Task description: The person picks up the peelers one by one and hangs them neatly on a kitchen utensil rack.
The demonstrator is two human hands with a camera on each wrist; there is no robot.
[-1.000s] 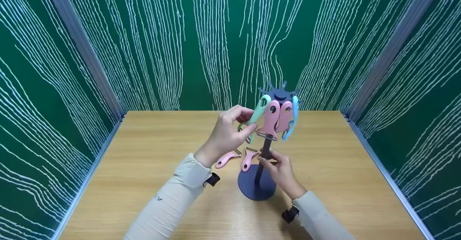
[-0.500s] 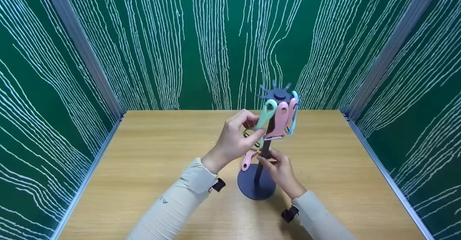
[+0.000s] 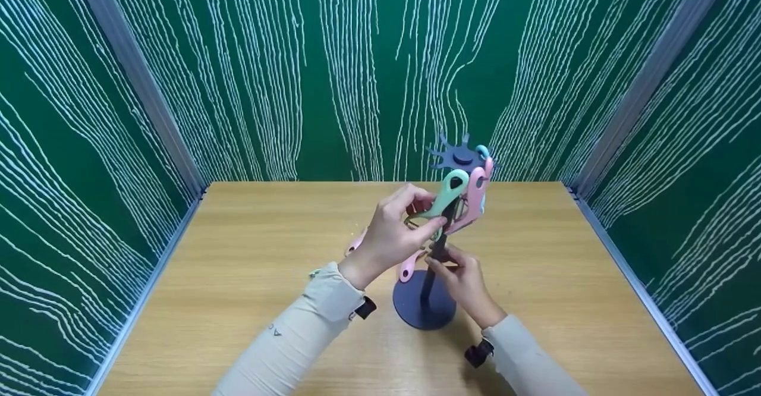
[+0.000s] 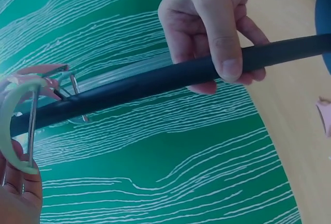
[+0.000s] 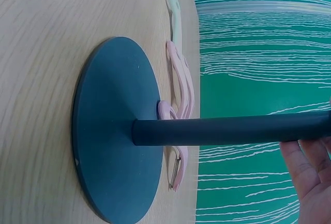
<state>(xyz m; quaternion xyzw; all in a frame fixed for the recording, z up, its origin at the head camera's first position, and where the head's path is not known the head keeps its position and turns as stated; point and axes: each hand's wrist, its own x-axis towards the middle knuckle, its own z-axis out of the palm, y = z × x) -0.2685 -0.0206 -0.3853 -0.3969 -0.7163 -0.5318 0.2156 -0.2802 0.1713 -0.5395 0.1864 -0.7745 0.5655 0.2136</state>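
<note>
A dark stand (image 3: 423,310) rises from a round base to a wheel of hooks (image 3: 461,157). My left hand (image 3: 395,223) pinches a light green peeler (image 3: 449,191) between thumb and fingers; its handle loop is up at the wheel's front edge. Right of it, pink peelers (image 3: 474,194) and a blue peeler (image 3: 482,151) hang from the hooks, partly overlapping. My right hand (image 3: 467,280) grips the pole (image 4: 150,81) below the peelers, thumb and fingers round it in the left wrist view. The green peeler's blade (image 4: 33,120) shows there too.
Behind the base on the wooden table (image 3: 267,235) lie pink peelers (image 5: 179,79) and a green peeler (image 5: 175,17). In the head view my left hand partly hides them. Green walls with white lines stand at the back and sides.
The hook wheel has turned, carrying the hanging pink and blue peelers round to the right and back. My left hand has moved right with the green peeler. My right hand stays on the pole.
</note>
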